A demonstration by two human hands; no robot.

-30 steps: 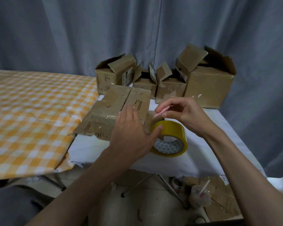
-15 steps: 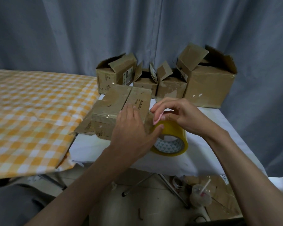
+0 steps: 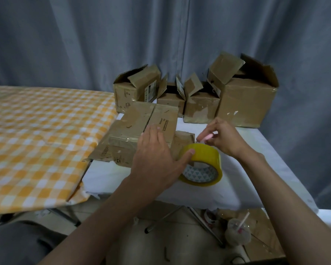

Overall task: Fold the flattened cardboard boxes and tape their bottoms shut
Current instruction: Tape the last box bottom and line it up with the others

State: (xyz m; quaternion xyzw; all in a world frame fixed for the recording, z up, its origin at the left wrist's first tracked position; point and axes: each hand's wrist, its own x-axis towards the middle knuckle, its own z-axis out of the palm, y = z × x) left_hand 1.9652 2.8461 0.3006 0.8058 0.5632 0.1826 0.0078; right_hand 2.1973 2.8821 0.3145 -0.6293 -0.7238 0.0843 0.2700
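Both hands reach forward: left hand [image 3: 157, 155] spread flat with thumb extended, right hand [image 3: 221, 139] pinching, fingers curled.

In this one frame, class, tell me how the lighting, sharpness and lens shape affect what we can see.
Head view: dim, flat light with no hard shadows; the wide lens bends the checked tablecloth. The right hand and the small pink thing it pinches are motion-blurred, so the pink thing cannot be identified. The left hand and yellow tape roll read more clearly.
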